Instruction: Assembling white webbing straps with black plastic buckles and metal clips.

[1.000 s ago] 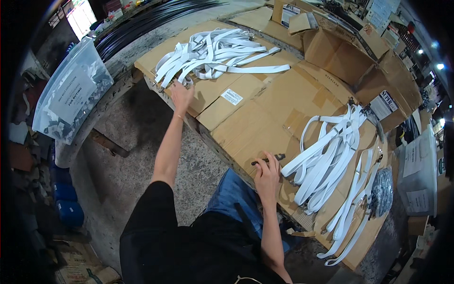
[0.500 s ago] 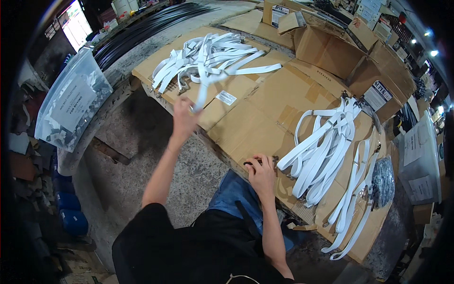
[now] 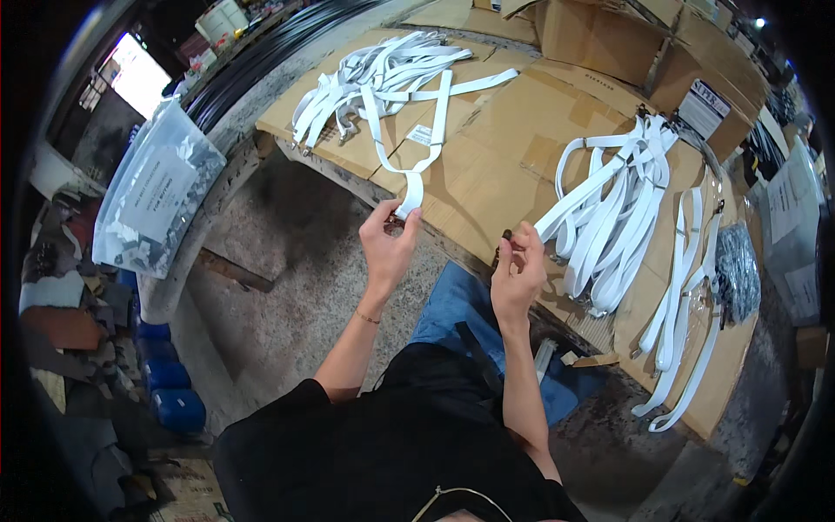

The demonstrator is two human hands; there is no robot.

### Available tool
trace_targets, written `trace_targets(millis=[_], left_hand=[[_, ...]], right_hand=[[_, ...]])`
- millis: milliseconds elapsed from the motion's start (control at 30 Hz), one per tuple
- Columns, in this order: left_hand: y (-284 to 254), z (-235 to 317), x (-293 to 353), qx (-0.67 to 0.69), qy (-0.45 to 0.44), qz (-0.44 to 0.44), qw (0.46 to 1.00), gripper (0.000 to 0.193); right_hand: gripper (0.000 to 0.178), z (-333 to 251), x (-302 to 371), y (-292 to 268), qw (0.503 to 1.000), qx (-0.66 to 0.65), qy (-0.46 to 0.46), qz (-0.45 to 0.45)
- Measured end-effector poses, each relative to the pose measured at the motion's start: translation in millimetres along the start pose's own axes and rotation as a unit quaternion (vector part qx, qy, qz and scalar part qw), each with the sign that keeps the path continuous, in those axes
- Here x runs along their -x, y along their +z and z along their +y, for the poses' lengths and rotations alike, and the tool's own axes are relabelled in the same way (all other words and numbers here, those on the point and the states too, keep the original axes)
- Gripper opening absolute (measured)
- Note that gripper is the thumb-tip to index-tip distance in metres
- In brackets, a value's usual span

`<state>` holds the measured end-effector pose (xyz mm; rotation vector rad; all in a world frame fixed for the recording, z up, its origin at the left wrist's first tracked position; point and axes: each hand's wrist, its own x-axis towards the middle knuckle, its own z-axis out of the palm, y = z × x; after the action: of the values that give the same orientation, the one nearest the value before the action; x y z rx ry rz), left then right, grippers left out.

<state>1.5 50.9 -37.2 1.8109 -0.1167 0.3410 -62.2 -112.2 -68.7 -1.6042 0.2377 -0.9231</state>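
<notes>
My left hand (image 3: 389,248) pinches the end of a white strap (image 3: 414,190), part of a pair of Y-shaped suspenders, above the near edge of the cardboard-covered table. Its two branches run away from me toward a tangled pile of white suspenders (image 3: 383,74) at the far left. To the right, my right hand (image 3: 519,274) is closed on a small dark piece (image 3: 506,236), too small to name. Beside that hand lies a second bundle of white suspenders (image 3: 613,204) with metal clips. A few more white straps (image 3: 674,304) lie farther right.
Flattened cardboard (image 3: 487,161) covers the table. Open cardboard boxes (image 3: 600,43) stand at the back right, a plastic-wrapped grey bundle (image 3: 738,274) at the right. A clear bin of scraps (image 3: 161,191) is on the left, with black strips (image 3: 261,65) behind and blue containers (image 3: 178,409) below.
My left hand has drawn the suspenders' end right and nearer to me. My right hand has risen from the table edge with the dark piece. The whole view has shifted slightly.
</notes>
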Motion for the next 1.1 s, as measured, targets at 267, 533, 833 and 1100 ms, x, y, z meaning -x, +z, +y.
trace_targets(millis=[267, 533, 833, 1100], left_hand=[[-2.3, 69.1, -11.1, -0.182, 0.37, 0.047, 0.91, 0.013], [12.4, 93.7, -4.9, -0.035, 0.22, -0.098, 0.97, 0.029], [14.7, 89.6, -4.4, -0.126, 0.199, -0.188, 0.953, 0.028], [8.1, 88.0, -4.4, -0.215, 0.251, -0.217, 0.919, 0.03]], right_hand=[[0.016, -23.1, -3.1, -32.9, 0.948, -0.257, 0.183, -0.042], [0.005, -45.0, -2.8, -56.2, 0.878, -0.4, 0.263, 0.021], [0.01, -71.8, -17.7, -37.1, 0.957, -0.26, 0.122, 0.036], [0.012, -92.0, -21.4, -40.6, 0.988, -0.118, 0.102, -0.001]])
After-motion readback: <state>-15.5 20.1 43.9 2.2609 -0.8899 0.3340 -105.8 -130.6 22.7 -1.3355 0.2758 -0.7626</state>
